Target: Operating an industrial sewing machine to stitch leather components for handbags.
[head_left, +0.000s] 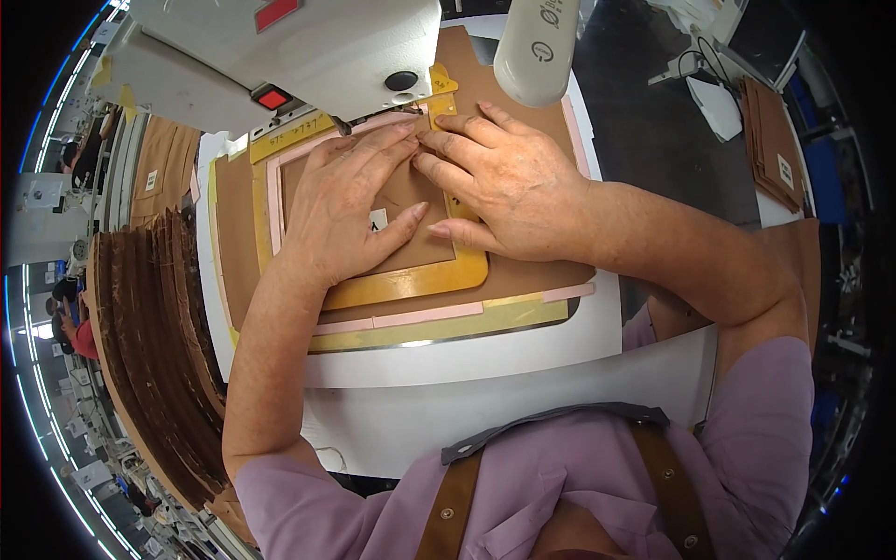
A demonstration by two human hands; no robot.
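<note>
- Panel (pixel 537 266), brown: flat beneath my hands, with the yellow frame (pixel 411 283) lying on it; the frame's lower bar is nearer me than my fingers.
- Left hand (pixel 341 201): palm down, fingers extended, thumb apart, over the smaller brown piece (pixel 420 238) inside the frame; I grip nothing visible.
- Right hand (pixel 513 182): palm down, fingers loosely bent, thumb apart, fingertips just beside my left ones; nothing seen in its grasp.
- Machine head (pixel 373 56): just beyond my left fingers.
- Progress, as judged: layers laid and framed; stitching probably remains, though my fingers hide part of the edge and I cannot tell how much is sewn.
</note>
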